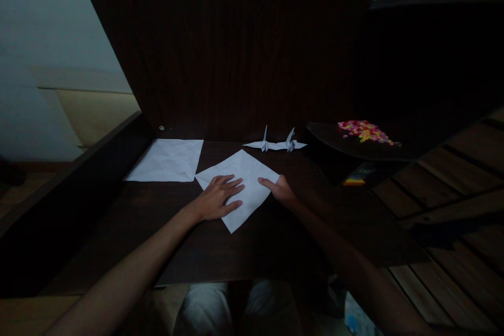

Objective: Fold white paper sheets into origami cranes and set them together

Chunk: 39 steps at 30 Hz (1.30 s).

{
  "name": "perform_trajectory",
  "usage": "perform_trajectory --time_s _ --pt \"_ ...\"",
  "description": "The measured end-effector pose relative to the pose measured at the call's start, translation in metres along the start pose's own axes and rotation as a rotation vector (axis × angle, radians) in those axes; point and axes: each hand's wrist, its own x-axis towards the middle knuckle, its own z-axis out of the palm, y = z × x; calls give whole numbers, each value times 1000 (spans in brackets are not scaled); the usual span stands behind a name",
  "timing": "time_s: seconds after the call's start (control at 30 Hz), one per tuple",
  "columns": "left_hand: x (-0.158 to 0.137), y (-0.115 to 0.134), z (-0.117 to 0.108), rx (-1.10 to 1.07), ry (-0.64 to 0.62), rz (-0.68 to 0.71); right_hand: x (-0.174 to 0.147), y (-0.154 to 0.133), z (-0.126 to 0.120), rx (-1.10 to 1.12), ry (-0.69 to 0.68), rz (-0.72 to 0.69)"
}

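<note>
A square white sheet of paper [252, 184] with faint creases lies turned like a diamond on the dark desk. Resting flat on its left part is my left hand [220, 197], fingers spread. My right hand [279, 189] pinches the sheet's right corner, the thumb on top and the other fingers hidden beneath. Behind the sheet stand two folded paper cranes [264, 144] [290, 144], side by side. Another white sheet of paper [169, 160] lies flat at the left, its corner close to the first sheet's left tip.
A dark panel [236, 52] rises behind the desk [189, 257], and a low side board [79, 178] borders its left. On a rounded shelf [326, 134] at the right lies a heap of small pink, red and yellow pieces [366, 131]. A slatted wooden surface [452, 194] is farther right.
</note>
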Motion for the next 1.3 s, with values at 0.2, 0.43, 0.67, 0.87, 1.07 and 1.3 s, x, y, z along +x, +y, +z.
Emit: perform_trajectory --time_s 0.2,0.43,0.67,0.87,1.07,1.3 --pt "-1 3 -3 52 -34 17 -4 -5 -1 -36 -61 -63" --pt "0 6 -4 98 -35 -2 -4 -2 3 -17 -33 -110" --pt "0 -1 3 78 41 10 -8 -8 1 -69 -61 -87" --pt "1 0 3 55 81 5 -13 -11 -1 -209 -238 -111" --pt "1 3 0 -49 120 -63 -12 -7 -3 -407 -280 -275" --pt "1 7 -1 -130 154 -156 -13 -11 -5 -507 -437 -486"
